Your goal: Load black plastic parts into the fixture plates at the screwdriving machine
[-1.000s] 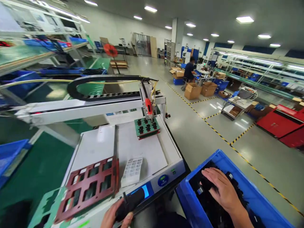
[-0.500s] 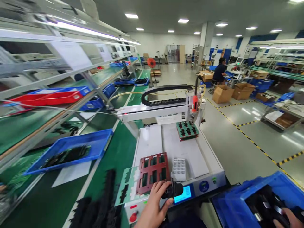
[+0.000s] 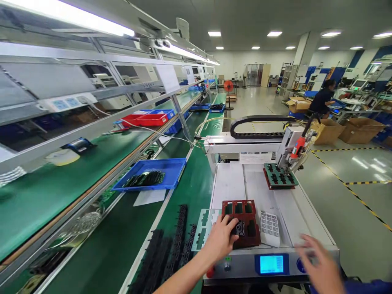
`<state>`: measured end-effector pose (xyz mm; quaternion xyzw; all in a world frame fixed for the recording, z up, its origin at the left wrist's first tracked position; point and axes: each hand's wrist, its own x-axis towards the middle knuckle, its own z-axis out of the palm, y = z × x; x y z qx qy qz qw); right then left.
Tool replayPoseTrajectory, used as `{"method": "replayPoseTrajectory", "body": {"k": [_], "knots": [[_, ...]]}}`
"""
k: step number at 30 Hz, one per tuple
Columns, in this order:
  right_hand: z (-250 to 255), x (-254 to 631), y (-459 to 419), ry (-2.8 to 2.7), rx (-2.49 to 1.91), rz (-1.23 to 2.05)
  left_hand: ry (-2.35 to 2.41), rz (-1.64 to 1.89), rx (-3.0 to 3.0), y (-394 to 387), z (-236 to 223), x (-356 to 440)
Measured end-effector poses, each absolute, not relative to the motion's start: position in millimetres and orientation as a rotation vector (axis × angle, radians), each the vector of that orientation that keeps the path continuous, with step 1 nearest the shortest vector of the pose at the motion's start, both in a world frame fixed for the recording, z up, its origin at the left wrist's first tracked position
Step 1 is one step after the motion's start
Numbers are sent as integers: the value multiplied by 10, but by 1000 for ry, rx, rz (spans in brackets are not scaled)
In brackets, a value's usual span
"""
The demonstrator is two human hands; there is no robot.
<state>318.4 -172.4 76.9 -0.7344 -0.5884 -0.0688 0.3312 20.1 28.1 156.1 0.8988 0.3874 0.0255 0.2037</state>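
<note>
My left hand (image 3: 222,239) is over the red slotted fixture (image 3: 255,237), fingertips closed on a small black part (image 3: 240,228) with a round centre, which sits in one of the lower slots. The fingers cover some of that part and the slot beside it. My right hand (image 3: 320,261), blurred, hangs near the machine's front right edge with fingers apart and nothing visible in them. A sheet of square labels (image 3: 270,228) lies right of the fixture. On its left is a pale green cut-out plate (image 3: 202,228).
Behind, a loaded green-and-red fixture (image 3: 280,176) sits under the machine's screwdriver head (image 3: 297,147). Rows of black parts (image 3: 177,241) lie on the green bench at left. A blue tray (image 3: 173,173) holds circuit boards. A seated person (image 3: 321,100) is far right.
My left hand has brought the black part down into the red fixture. My right hand has left the blue bin, now out of view, and moved over the machine's front. The view has turned left.
</note>
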Motion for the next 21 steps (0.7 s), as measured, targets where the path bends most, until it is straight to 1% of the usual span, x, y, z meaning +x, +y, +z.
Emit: {"method": "replayPoseTrajectory", "body": {"k": [4, 6, 8, 13, 17, 21], "knots": [[728, 2592, -685, -1666, -1617, 420, 1129, -54, 2576, 550, 1429, 472], [680, 2482, -323, -1733, -1541, 503, 1134, -86, 2607, 633, 1334, 603], [606, 2526, -118, -1789, -1504, 483, 1144, -111, 2641, 690, 1254, 703], [378, 2963, 89, -1804, -1453, 277, 1101, -150, 2653, 793, 1188, 750], [285, 3237, 243, -1754, -1475, 220, 984, -38, 2637, 866, 1140, 610], [234, 3252, 319, -1796, -1445, 240, 891, 84, 2562, 927, 1005, 440]]}}
